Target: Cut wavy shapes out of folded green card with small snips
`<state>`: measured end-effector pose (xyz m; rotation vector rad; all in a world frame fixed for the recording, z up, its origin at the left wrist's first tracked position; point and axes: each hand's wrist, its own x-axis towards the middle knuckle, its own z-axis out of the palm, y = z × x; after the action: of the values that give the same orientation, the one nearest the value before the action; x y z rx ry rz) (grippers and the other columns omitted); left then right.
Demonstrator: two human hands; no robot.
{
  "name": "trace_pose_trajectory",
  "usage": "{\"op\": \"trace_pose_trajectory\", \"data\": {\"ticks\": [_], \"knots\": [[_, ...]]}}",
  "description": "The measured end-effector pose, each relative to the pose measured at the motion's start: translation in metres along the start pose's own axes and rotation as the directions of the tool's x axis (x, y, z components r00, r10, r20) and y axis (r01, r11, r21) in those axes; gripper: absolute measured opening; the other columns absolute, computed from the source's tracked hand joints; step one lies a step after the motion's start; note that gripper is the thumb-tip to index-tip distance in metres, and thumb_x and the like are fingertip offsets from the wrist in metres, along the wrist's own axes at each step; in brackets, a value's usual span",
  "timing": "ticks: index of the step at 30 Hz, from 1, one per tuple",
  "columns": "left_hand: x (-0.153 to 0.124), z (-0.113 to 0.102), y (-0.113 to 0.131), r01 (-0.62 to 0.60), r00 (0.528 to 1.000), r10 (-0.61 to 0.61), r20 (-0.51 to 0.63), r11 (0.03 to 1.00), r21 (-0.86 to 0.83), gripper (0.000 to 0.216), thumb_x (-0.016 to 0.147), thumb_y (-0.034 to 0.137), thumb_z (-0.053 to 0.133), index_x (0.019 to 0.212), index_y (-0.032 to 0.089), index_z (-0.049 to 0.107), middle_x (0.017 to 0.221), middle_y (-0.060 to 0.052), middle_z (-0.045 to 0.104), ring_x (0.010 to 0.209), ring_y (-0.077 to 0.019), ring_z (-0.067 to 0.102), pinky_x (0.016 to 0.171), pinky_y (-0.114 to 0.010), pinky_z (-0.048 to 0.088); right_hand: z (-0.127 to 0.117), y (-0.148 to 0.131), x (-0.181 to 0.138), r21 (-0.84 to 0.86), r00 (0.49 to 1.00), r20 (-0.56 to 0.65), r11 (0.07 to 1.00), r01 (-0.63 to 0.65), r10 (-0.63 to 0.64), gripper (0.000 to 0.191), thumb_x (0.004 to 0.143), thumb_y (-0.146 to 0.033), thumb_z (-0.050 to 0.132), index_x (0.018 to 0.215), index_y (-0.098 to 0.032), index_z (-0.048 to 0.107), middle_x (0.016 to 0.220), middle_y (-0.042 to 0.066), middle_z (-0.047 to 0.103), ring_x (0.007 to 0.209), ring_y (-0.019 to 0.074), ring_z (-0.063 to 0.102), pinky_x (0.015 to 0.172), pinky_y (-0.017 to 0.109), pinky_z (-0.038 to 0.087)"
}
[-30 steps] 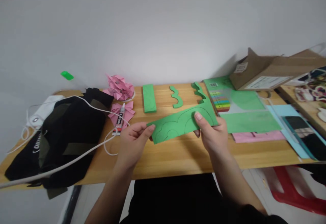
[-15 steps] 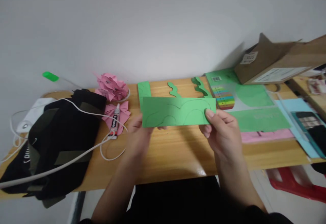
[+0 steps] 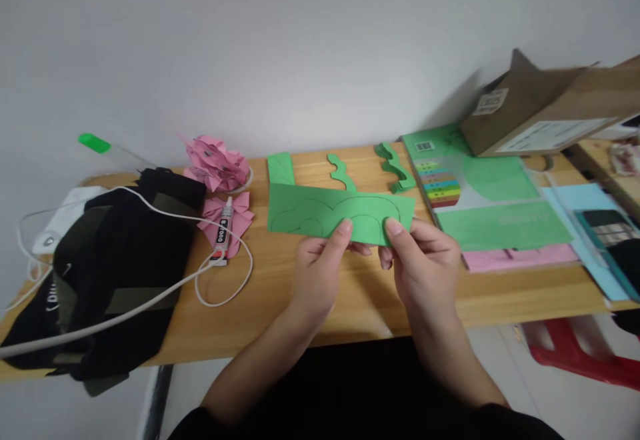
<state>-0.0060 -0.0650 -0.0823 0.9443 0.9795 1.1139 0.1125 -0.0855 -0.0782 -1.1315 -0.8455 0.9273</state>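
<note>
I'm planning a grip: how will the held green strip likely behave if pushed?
The green strip is probably light, since it looks thin. It seems fairly stiff: its end juts past the left hand without visible sag.

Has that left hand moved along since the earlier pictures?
Yes: the left hand has moved rightward, farther from the glue tube lying on the table, and now pinches the green paper nearer its middle.

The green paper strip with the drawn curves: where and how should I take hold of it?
Probably pinch the green paper strip by its left end, coming from the left: it is flat and thin, and that end juts free, while the left hand and right hand pinch it farther right.
</note>
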Motion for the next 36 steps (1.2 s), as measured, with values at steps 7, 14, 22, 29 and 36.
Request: {"op": "trace_pose_trajectory", "data": {"ticks": [7,14,22,29,36], "knots": [[0.000,-0.001,0.002,-0.007,1.000,0.007,0.002,1.000,-0.010,0.039,0.087,0.045,0.061,0.057,0.022,0.068,0.065,-0.003,0.073,0.073,-0.0201,0.070,0.083,-0.038,0.055,-0.002,-0.002,0.003,0.025,0.999,0.053,1.000,-0.013,0.012,0.029,0.086,-0.034,0.072,0.060,-0.022,0.065,0.048,-0.003,0.056,0.043,0.0110,0.049,0.042,0.026,0.039],[0.001,-0.001,0.001,0.028,0.999,-0.026,-0.027,0.997,0.074,0.047,0.083,0.056,0.061,0.051,0.023,0.059,0.060,-0.002,0.070,0.069,-0.0212,0.069,0.079,-0.040,0.056,-0.010,-0.002,0.013,-0.094,0.999,0.009,0.994,0.047,-0.047,0.035,0.090,-0.039,0.066,0.060,-0.023,0.065,0.047,-0.002,0.053,0.041,0.0133,0.049,0.041,0.029,0.037],[0.017,-0.035,0.022,-0.123,0.968,0.099,-0.229,0.988,-0.094,0.040,0.076,0.053,0.071,0.061,0.020,0.056,0.046,0.004,0.053,0.038,-0.0086,0.045,0.034,-0.023,0.031,-0.028,0.004,0.020,-0.139,0.994,0.032,0.984,0.108,-0.105,0.025,0.087,-0.039,0.071,0.066,-0.025,0.071,0.048,-0.002,0.056,0.043,0.0140,0.049,0.041,0.029,0.037],[0.020,-0.055,0.030,-0.103,0.986,0.118,-0.120,0.987,0.126,0.044,0.081,0.054,0.067,0.055,0.019,0.057,0.043,0.002,0.056,0.034,-0.0086,0.046,0.032,-0.022,0.033,-0.036,-0.004,0.023,-0.218,0.991,0.072,0.968,0.125,-0.112,0.030,0.084,-0.039,0.074,0.058,-0.025,0.067,0.048,-0.001,0.056,0.044,0.0138,0.050,0.041,0.029,0.037],[0.021,-0.054,0.028,-0.143,0.980,0.160,-0.116,0.979,0.142,0.042,0.083,0.051,0.066,0.058,0.019,0.060,0.048,0.001,0.063,0.036,-0.0092,0.054,0.035,-0.020,0.043,-0.032,-0.010,0.025,-0.184,0.991,0.136,0.982,0.037,-0.012,0.028,0.083,-0.039,0.074,0.062,-0.023,0.068,0.045,-0.002,0.059,0.037,0.0115,0.053,0.036,0.025,0.039]]}}
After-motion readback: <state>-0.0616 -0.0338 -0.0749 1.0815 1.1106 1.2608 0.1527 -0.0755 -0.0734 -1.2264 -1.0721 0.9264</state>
